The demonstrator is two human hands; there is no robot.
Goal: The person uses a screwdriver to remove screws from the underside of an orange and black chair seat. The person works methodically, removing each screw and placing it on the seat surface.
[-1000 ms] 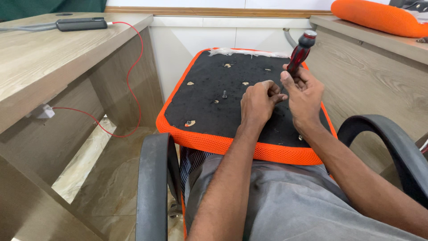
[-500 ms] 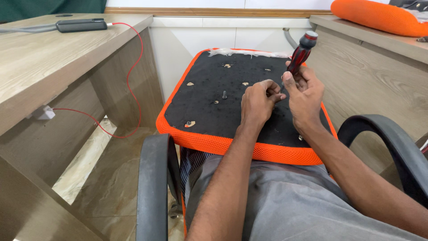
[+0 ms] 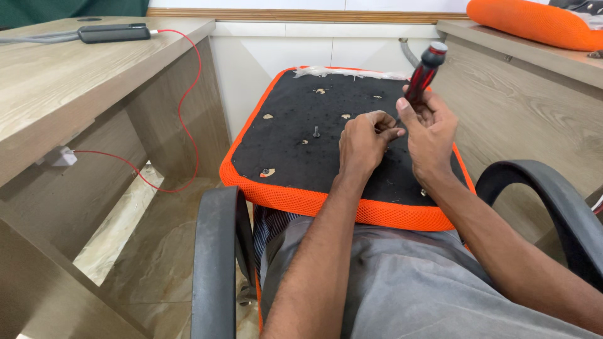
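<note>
An upturned chair seat [image 3: 301, 157], black underneath with an orange mesh rim, rests across my lap. My right hand [image 3: 429, 135] grips a red and black screwdriver [image 3: 423, 72] that tilts toward the seat; its tip is hidden behind my fingers. Close beside it, my left hand [image 3: 363, 141] has its fingertips pinched together at the screwdriver's lower end; what they pinch is hidden. A dark bolt [image 3: 316, 132] stands upright from the seat, left of my left hand.
Wooden desks flank the seat: the left desk [image 3: 56, 81] carries a dark power strip [image 3: 113, 32] with a red cable [image 3: 188, 94]. An orange cushion [image 3: 534, 22] lies on the right desk. Black chair armrests [image 3: 217, 257] stand on either side of my legs.
Both hands shifted only slightly around the screwdriver; my right thumb moved a little on the handle. Nothing else moved.
</note>
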